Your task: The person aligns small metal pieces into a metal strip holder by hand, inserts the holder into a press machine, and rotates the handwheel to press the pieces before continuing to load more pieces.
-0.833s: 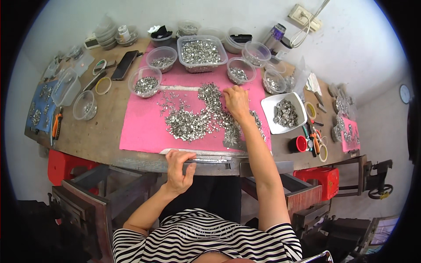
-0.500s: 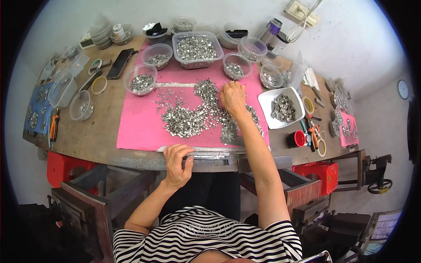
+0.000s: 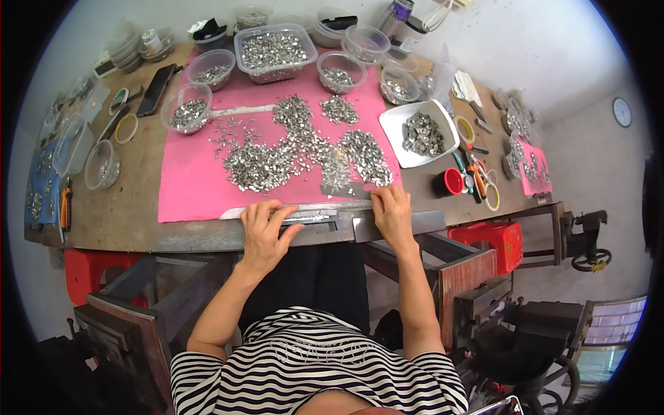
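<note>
My left hand (image 3: 265, 234) is at the front edge of the workbench, thumb and forefinger apart on either side of the left end of a narrow metal strip (image 3: 311, 220) with a shiny row along it. My right hand (image 3: 394, 216) is at the edge to the right, its thumb and fingertips pressed together; what they pinch, if anything, is too small to make out. Just beyond it lies a pile of small silvery metal pieces (image 3: 366, 158) on a pink mat (image 3: 190, 187). A larger heap of pieces (image 3: 257, 166) spreads to the left.
A white tray (image 3: 453, 142) of metal pieces stands to the right, with a red-rimmed black cup (image 3: 453, 182) and pliers (image 3: 476, 173) nearby. Along the back are a square tub (image 3: 277, 69) and several round plastic bowls of pieces. A phone (image 3: 158, 90) lies back left.
My right hand has come back from the far piles to the front edge, uncovering a small heap there. My left hand stays by the metal strip. The whole view has shifted slightly.
</note>
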The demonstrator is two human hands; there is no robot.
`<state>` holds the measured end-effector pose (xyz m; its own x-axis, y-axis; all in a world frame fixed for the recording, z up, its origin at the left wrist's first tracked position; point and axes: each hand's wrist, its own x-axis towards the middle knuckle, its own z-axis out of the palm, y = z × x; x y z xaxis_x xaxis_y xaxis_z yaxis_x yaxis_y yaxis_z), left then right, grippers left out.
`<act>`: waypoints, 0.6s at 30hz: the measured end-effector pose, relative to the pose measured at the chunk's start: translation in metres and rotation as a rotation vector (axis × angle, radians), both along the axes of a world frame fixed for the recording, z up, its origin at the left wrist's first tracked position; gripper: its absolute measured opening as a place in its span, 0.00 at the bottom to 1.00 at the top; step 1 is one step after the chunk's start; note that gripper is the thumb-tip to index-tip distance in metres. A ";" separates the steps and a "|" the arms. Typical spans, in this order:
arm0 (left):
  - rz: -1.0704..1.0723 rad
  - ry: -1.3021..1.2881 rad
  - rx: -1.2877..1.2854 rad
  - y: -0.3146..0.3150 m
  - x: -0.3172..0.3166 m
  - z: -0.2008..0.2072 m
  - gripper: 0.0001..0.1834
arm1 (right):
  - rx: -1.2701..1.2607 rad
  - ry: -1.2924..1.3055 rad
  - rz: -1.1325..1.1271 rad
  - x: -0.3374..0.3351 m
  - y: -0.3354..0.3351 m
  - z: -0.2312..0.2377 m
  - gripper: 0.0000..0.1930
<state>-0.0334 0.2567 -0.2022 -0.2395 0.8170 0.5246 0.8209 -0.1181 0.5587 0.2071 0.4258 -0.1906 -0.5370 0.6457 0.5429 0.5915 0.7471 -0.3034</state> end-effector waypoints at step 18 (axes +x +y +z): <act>0.047 0.021 0.045 -0.001 0.003 -0.006 0.21 | -0.223 0.157 0.034 -0.016 -0.018 0.011 0.06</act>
